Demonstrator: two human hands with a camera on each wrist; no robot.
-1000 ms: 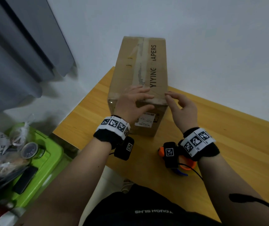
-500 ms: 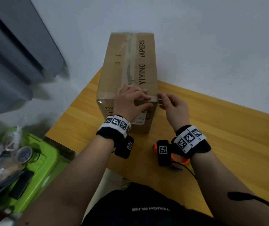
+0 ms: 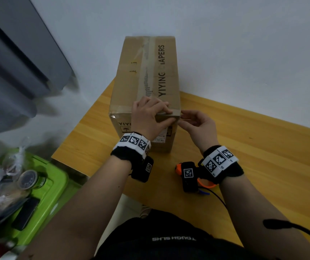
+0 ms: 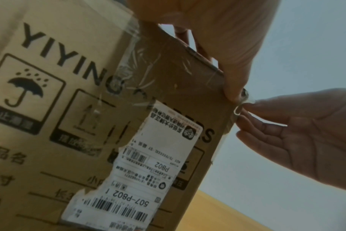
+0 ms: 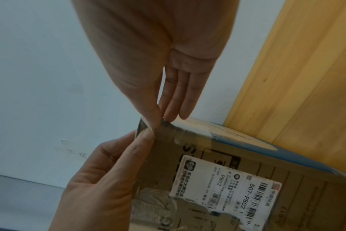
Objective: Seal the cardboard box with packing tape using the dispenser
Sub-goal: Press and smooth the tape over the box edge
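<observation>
A tall cardboard box (image 3: 150,72) lies lengthwise on the wooden table (image 3: 253,156), with clear tape along its top seam. My left hand (image 3: 166,115) clamps the near top edge, fingers on the lid and thumb on the front face beside the shipping label (image 4: 148,171). My right hand (image 3: 184,119) is at the near right top corner, where thumb and fingers pinch a loose end of clear packing tape (image 4: 245,100). In the right wrist view that pinch (image 5: 158,123) sits on the corner, just above the left thumb (image 5: 144,140). The orange tape dispenser (image 3: 205,183) lies on the table under my right wrist, untouched.
A white wall stands close behind the box. A grey curtain (image 3: 9,72) hangs at the left. Below the table's left edge is a green bin (image 3: 43,184) with bags, a jar and a phone. Bare tabletop stretches to the right of the box.
My right hand has moved in from beside the box to its near right corner and pinched the tape end. The left hand has stayed on the near top edge.
</observation>
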